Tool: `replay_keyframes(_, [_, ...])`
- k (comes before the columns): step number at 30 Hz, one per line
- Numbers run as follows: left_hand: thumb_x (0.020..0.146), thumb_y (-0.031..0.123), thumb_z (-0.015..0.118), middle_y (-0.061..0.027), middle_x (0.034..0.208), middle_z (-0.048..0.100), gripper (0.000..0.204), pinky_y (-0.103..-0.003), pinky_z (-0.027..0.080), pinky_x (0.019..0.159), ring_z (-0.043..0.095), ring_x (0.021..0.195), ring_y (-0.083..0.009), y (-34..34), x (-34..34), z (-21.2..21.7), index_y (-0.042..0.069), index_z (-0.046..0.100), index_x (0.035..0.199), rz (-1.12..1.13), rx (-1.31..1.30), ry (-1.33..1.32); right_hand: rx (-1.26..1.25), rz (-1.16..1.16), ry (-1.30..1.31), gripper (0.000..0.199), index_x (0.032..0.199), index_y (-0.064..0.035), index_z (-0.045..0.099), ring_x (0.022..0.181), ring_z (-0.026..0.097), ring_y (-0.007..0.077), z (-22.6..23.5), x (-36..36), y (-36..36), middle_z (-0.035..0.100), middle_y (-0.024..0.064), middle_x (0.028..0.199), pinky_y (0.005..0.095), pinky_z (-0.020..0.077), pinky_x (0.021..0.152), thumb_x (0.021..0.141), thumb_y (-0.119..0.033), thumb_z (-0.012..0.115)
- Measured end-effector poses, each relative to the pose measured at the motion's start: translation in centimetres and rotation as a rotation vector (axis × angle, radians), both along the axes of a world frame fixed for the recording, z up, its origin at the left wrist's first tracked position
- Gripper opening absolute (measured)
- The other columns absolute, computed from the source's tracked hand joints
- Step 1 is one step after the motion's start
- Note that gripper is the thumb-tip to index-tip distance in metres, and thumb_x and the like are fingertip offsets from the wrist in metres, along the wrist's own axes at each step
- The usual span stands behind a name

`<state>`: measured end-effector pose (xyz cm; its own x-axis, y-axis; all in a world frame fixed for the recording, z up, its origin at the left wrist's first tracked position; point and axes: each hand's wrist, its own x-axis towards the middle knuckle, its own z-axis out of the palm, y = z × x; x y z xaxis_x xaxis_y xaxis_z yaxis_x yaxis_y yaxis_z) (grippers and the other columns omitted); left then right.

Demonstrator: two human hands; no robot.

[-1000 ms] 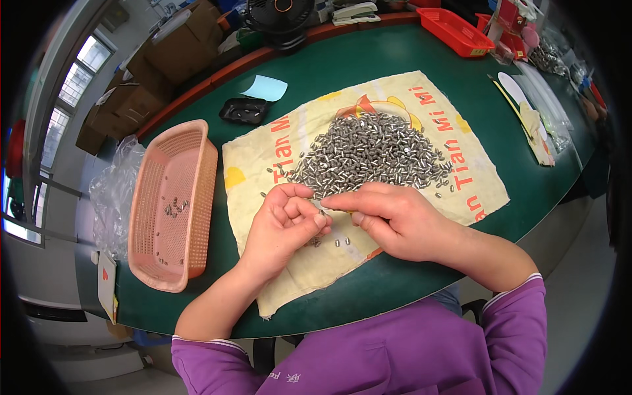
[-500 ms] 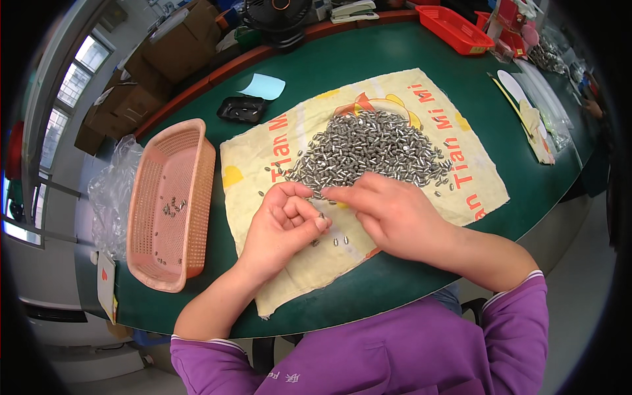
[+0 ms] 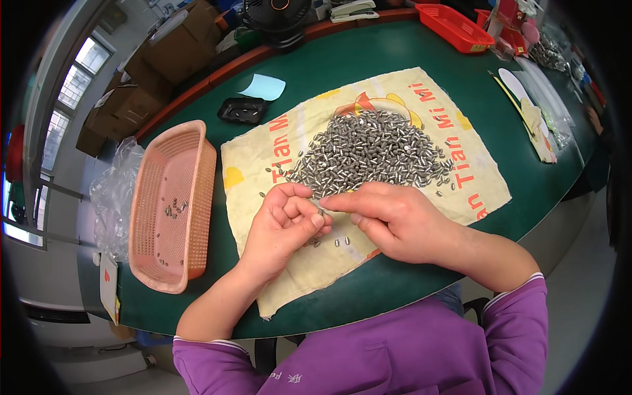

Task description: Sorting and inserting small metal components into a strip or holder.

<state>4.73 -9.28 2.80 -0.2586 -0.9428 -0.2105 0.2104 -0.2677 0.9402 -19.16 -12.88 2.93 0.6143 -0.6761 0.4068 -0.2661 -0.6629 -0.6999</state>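
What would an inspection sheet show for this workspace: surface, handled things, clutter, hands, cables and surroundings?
Surface: dark green tabletop, partly covered by a printed pale yellow cloth.
Handled things: heap of small silver-grey metal pieces on the cloth; several more inside a pink perforated plastic basket.
Clutter: black plastic tray, light blue sheet, crumpled clear plastic bag, red rectangular plastic basket.
Hands: left hand appears to pinch one metal piece; right hand close beside it, index finger extended, hold unclear.
Cables: nothing seen.
Surroundings: brown cardboard boxes, black round fan, windows at left.
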Motion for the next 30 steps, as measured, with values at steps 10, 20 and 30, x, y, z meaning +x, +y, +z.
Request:
replay_keyframes(10, [0.098, 0.001, 0.067, -0.007, 0.097, 0.068, 0.041, -0.028, 0.055, 0.081, 0.069, 0.094, -0.0145, 0.0, -0.1, -0.2, 0.005, 0.043, 0.131, -0.008, -0.016, 0.005, 0.024, 0.019, 0.059, 0.047, 0.131, -0.0117, 0.068, 0.08, 0.068, 0.0267, 0.1, 0.0, 0.3, 0.066, 0.0106, 0.09, 0.0375, 0.0557, 0.069, 0.088, 0.004, 0.059])
replay_keyframes(20, [0.099, 0.002, 0.066, -0.005, 0.098, 0.068, 0.041, -0.027, 0.054, 0.084, 0.069, 0.096, -0.0139, 0.4, -0.1, -0.1, 0.006, 0.043, 0.131, -0.073, -0.046, 0.049, -0.119, -0.189, 0.142, 0.046, 0.131, -0.0157, 0.068, 0.084, 0.067, 0.0287, -0.4, -0.2, -0.8, 0.064, 0.0097, 0.094, 0.0409, 0.056, 0.071, 0.089, 0.001, 0.061])
replay_keyframes(30, [0.1, 0.003, 0.065, -0.0059, 0.1, 0.068, 0.039, -0.028, 0.055, 0.082, 0.069, 0.095, -0.014, 0.1, 0.1, -0.1, 0.006, 0.042, 0.132, -0.039, -0.026, 0.012, -0.046, -0.026, 0.042, 0.042, 0.128, -0.0186, 0.068, 0.079, 0.068, 0.0299, 0.1, -0.1, 0.2, 0.064, 0.0094, 0.088, 0.0413, 0.057, 0.068, 0.089, -0.005, 0.061])
